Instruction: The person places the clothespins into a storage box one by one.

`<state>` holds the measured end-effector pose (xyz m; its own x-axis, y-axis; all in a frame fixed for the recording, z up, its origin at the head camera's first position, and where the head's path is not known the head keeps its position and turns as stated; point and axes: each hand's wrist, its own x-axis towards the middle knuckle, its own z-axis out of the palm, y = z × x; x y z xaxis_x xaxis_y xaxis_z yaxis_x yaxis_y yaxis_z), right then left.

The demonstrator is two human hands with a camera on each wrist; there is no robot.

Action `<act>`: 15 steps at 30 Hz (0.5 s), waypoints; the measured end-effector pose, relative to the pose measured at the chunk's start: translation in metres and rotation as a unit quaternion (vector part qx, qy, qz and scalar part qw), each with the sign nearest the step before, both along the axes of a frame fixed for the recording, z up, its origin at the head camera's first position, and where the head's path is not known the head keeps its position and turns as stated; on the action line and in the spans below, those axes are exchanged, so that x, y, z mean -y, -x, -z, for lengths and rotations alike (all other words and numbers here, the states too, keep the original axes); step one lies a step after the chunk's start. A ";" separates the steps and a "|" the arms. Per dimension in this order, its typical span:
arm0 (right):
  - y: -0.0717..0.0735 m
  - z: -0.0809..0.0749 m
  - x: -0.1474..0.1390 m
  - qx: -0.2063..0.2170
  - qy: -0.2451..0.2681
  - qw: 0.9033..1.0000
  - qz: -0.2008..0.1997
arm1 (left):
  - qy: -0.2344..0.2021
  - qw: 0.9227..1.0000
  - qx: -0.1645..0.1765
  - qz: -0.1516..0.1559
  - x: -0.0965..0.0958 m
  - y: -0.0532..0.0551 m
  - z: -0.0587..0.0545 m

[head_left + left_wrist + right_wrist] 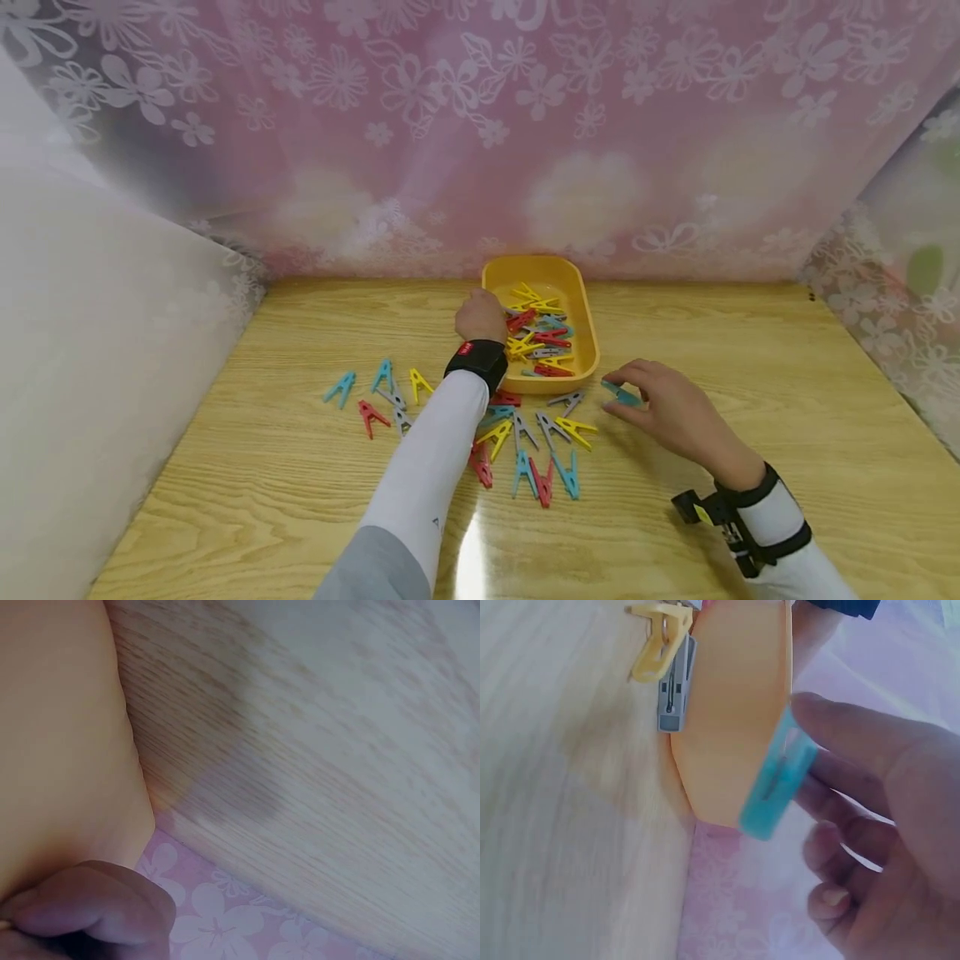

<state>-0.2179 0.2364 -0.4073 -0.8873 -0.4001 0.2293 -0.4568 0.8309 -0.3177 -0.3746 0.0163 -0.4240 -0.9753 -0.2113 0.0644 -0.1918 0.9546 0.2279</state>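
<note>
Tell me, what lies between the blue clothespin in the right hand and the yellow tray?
Nothing but a narrow bare strip of wooden table shows between the blue clothespin and the tray in the head view.

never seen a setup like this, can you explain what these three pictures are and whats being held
There is no machine here: these are one person's bare hands. The wide picture comes from a head camera; the two close ones come from wrist cameras, each watching its own hand. On the wood-grain table lie loose clothespins in blue, red, yellow and gray, with more inside a yellow tray. The right hand pinches a blue clothespin near the tray. The left hand is at the tray's left rim; I can't tell whether it grips it.
</note>
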 end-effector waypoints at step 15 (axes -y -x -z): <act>0.038 -0.010 0.011 -0.135 0.069 0.988 0.019 | 0.017 1.000 -0.004 -0.005 -0.001 -0.003 -0.002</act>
